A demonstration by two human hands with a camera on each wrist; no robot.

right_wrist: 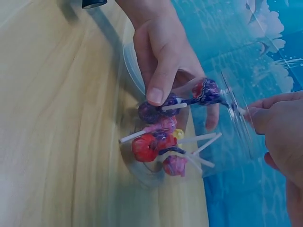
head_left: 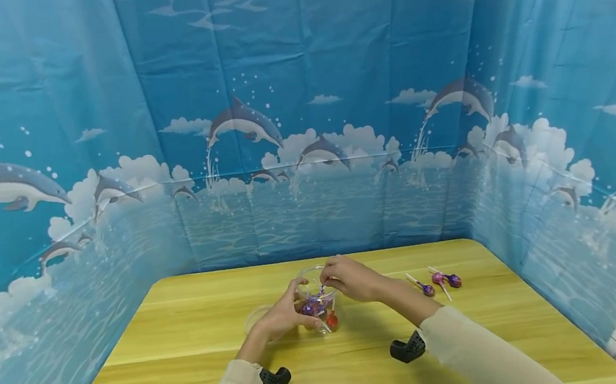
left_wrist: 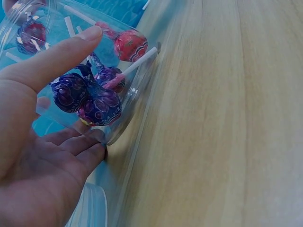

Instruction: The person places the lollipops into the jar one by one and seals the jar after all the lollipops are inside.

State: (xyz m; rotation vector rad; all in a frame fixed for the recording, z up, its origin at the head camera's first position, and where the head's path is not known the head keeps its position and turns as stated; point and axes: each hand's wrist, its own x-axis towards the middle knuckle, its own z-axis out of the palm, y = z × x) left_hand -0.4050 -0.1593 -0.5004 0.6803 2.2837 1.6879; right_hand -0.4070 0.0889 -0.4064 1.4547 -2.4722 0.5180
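A clear plastic jar (head_left: 321,327) stands on the table with several wrapped lollipops in it, purple, red and pink, their white sticks at various angles. My left hand (head_left: 283,317) holds the jar from its left side; in the left wrist view its thumb (left_wrist: 66,54) lies along the near wall and the fingers go round the other side. Over the jar's mouth, my right hand (head_left: 353,279) pinches the stick of a purple lollipop (right_wrist: 207,91). That lollipop's head hangs inside the jar, just below the rim, in the right wrist view.
Three lollipops lie on the table at the right: a purple one (head_left: 428,291), a pink one (head_left: 437,278) and another purple one (head_left: 454,281). A clear round lid (head_left: 255,318) lies left of the jar, partly behind the left hand. A dolphin-print curtain (head_left: 310,217) surrounds the wooden table (head_left: 187,330).
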